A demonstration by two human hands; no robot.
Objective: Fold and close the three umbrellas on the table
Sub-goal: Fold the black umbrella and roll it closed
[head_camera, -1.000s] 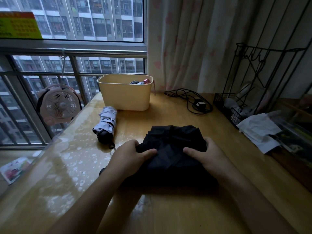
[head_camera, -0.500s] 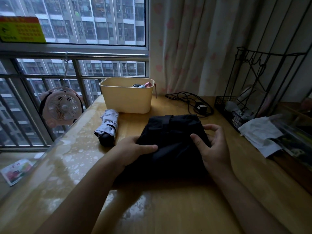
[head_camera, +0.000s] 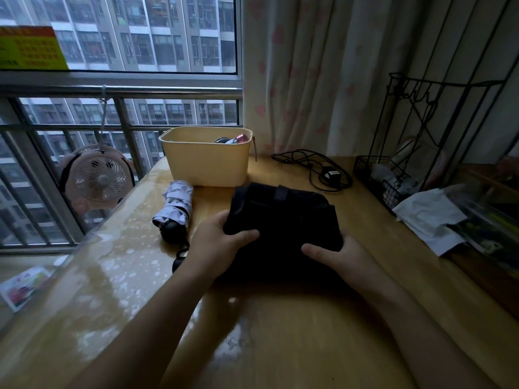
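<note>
Beneath my grip lies the glossy wooden table [head_camera: 280, 346]. On it the black umbrella [head_camera: 283, 217] is a soft, rumpled fabric bundle. My left hand [head_camera: 216, 244] and right hand [head_camera: 346, 258] clasp its near corners, thumbs on top. Just left of my grip lies a rolled grey umbrella [head_camera: 175, 204].

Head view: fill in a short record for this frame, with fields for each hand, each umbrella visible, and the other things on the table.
left hand: grips the black umbrella at its left edge, thumb on top
right hand: grips its right edge, thumb on top
black umbrella: bundled, lying on the table
light umbrella: folded, lying left of the black one, untouched
third umbrella: cannot tell
bin: cream, behind both umbrellas, small items inside
cable: coiled, right of the bin
</note>
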